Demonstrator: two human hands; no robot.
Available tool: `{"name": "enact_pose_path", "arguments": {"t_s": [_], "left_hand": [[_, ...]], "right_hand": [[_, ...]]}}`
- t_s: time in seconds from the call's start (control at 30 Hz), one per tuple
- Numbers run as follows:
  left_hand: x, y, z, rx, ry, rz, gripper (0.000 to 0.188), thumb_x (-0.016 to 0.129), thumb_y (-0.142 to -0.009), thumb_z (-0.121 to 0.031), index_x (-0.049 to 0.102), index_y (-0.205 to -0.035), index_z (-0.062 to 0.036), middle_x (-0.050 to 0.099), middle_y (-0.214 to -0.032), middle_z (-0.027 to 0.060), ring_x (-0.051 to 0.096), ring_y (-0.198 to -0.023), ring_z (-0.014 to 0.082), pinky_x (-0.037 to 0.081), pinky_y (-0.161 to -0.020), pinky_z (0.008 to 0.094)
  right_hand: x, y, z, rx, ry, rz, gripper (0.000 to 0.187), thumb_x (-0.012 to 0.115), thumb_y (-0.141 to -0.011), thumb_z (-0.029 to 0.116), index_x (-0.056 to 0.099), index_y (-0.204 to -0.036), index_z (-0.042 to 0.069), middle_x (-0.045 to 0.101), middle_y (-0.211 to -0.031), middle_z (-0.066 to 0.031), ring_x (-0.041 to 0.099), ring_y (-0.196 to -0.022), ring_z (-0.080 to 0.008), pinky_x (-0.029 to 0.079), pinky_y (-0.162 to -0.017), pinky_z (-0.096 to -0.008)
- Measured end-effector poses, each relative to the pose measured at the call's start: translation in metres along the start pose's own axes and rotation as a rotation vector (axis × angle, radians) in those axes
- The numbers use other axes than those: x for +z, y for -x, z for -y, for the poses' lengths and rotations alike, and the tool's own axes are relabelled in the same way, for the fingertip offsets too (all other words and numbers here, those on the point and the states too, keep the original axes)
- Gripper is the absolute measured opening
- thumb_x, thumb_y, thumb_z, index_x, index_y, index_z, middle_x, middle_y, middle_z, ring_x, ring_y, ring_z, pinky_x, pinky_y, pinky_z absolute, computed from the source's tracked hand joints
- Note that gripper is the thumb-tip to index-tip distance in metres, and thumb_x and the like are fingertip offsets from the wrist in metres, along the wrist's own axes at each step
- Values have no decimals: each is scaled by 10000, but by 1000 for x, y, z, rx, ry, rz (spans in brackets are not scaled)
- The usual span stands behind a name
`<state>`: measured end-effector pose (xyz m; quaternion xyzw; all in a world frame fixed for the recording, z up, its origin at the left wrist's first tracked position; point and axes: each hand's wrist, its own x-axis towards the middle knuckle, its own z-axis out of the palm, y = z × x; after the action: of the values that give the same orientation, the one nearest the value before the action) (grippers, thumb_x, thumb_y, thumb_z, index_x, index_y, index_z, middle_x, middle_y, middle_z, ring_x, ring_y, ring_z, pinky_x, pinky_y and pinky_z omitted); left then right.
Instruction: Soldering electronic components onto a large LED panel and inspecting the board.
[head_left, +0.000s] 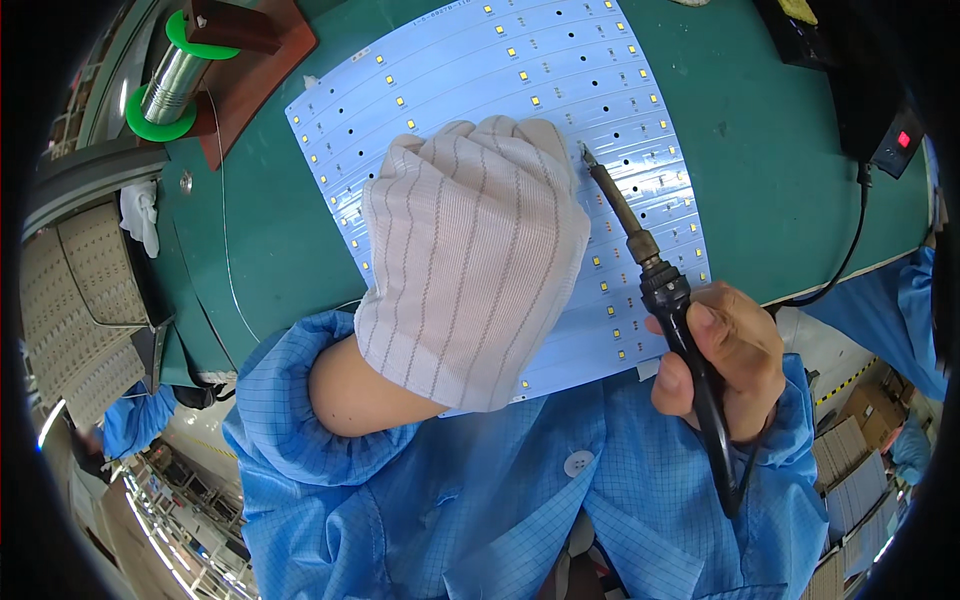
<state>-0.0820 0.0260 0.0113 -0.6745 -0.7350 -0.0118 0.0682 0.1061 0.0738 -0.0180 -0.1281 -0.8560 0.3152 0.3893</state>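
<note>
My left hand (470,260), in a white striped glove, is curled over the middle of a white LED circuit board (450,70). Its fingertips are hidden beneath it. Thin solder wire (228,262) loops from the spool to the glove's wrist side and disappears under that closed hand. My bare right hand (735,350) grips a soldering iron (665,290) by its black handle. The iron slants up and left, its tip at the board just right of the glove. Rows of small yellow LEDs cover the board, which lies on a green mat.
A spool of solder (175,95) with green flanges sits on a brown stand (265,80) at the far left. At the right is a black box with a lit red switch (903,139) and a cable (850,250). A white cloth (140,215) hangs at the left edge.
</note>
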Motion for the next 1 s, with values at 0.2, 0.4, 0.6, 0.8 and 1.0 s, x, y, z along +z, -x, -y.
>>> {"name": "enact_pose_path", "arguments": {"t_s": [0.2, 0.4, 0.6, 0.8, 1.0], "left_hand": [[-3, 5, 4, -35, 16, 22, 197, 601, -715, -203, 493, -762, -46, 507, -689, 104, 489, -617, 264, 399, -538, 369], [4, 5, 4, 26, -128, 47, 149, 604, -693, -161, 525, -759, -54, 508, -683, 107, 488, -601, 266, 401, -550, 368], [3, 8, 11, 40, 68, 5, 132, 619, -661, -90, 529, -751, -56, 507, -683, 97, 483, -594, 264, 402, -556, 360], [-2, 1, 23, 38, 196, -14, 123, 606, -719, -86, 547, -801, -16, 497, -677, 99, 477, -584, 249, 404, -551, 346], [-16, 9, 27, -207, 482, 98, 188, 569, -778, -38, 592, -964, -33, 574, -852, 94, 570, -690, 195, 448, -573, 291]], "right_hand": [[-12, -5, 3, -12, -34, -119, 321, 670, -782, 134, 517, -981, -66, 572, -678, -141, 550, -508, -219, 436, -424, -314], [-41, -12, -4, 32, 239, 385, 342, 663, -726, 374, 531, -902, 112, 626, -963, -150, 574, -956, -352, 434, -711, -421], [-35, 4, -10, 92, 300, 411, 352, 705, -648, 331, 546, -904, 148, 595, -1089, -138, 520, -1087, -340, 404, -823, -440], [-31, -3, -11, 79, 301, 380, 412, 715, -615, 344, 560, -943, 149, 582, -1105, -134, 502, -1114, -351, 394, -836, -445], [-34, -11, -9, 150, 302, 407, 473, 738, -587, 329, 549, -970, 128, 564, -1140, -148, 485, -1137, -361, 362, -867, -456]]}}
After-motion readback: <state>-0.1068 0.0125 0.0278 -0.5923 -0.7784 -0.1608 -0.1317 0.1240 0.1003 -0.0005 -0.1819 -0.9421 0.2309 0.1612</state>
